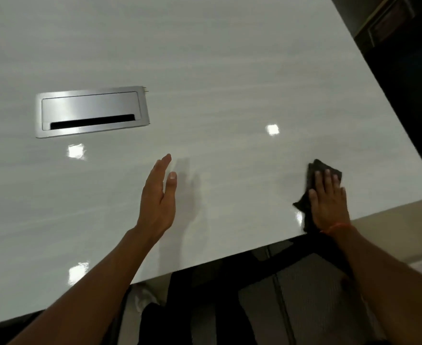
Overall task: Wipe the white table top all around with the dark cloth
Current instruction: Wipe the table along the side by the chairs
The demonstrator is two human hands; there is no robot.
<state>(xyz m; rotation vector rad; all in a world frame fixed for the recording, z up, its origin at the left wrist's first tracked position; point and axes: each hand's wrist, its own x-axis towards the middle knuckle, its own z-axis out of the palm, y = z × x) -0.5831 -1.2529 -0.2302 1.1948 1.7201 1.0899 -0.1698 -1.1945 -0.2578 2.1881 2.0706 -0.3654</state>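
The right hand is laid flat, its fingers stretched and close together, pressed on the cloth. The cloth is spread under the palm near the tabletop's right front corner, with dark edges showing beyond the fingertips and to the left of the hand. An orange band is worn at that wrist. The left hand is held edge-on with fingers straight and nothing gripped, well apart from the cloth; contact with the tabletop cannot be told. A metal cable hatch is set into the surface further left. A dark chair is seen below the front edge.
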